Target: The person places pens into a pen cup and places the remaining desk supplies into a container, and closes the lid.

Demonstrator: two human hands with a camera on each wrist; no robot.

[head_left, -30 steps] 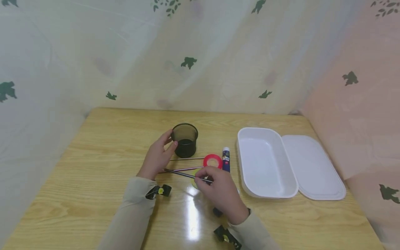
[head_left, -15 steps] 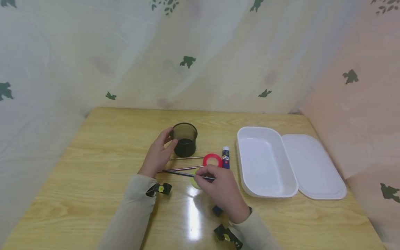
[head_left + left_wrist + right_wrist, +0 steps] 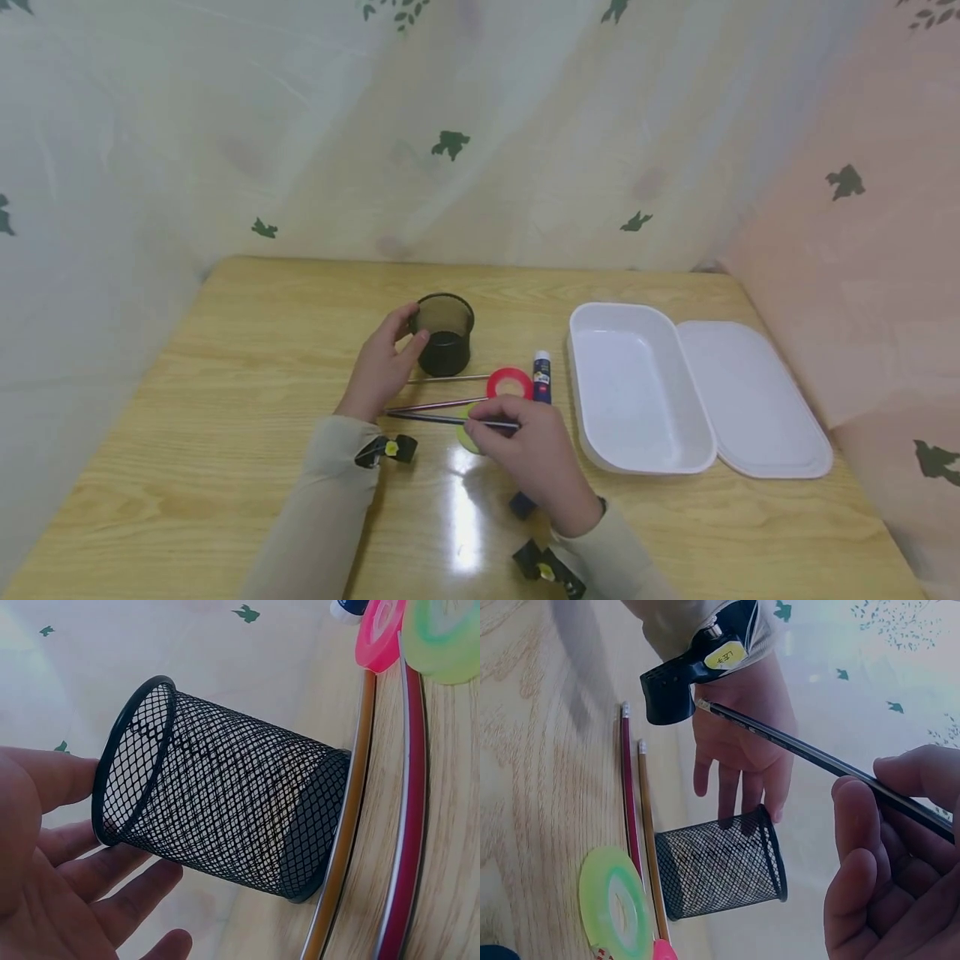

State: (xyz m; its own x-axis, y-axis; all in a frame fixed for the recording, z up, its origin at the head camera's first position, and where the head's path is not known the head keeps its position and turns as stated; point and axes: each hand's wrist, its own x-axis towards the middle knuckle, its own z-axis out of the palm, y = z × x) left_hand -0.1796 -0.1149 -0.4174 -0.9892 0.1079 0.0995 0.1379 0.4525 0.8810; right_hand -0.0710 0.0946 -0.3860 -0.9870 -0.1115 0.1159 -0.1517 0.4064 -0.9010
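Note:
A black mesh pen holder (image 3: 232, 795) stands upright on the table. My left hand (image 3: 377, 367) holds it lightly near the rim, thumb on one side and fingers along the other. My right hand (image 3: 528, 450) pinches a dark striped pencil (image 3: 802, 750) between thumb and fingers, its eraser end pointing left, raised off the table in the right wrist view. Two more pencils, one dark red (image 3: 405, 817) and one yellow-brown (image 3: 352, 817), lie in front of the pen holder. At their right ends are a pink tape roll (image 3: 510, 384) and a yellow-green tape roll (image 3: 615, 904).
A glue stick (image 3: 542, 379) with a white cap lies right of the tape rolls. Further right are a white plastic box (image 3: 633, 400), open on top, and its flat white lid (image 3: 757, 404). A dark object (image 3: 522, 505) is partly hidden beneath my right hand.
The pencil in my right hand has tilted slightly, its left end a little lower and further left. My left hand stays at the pen holder.

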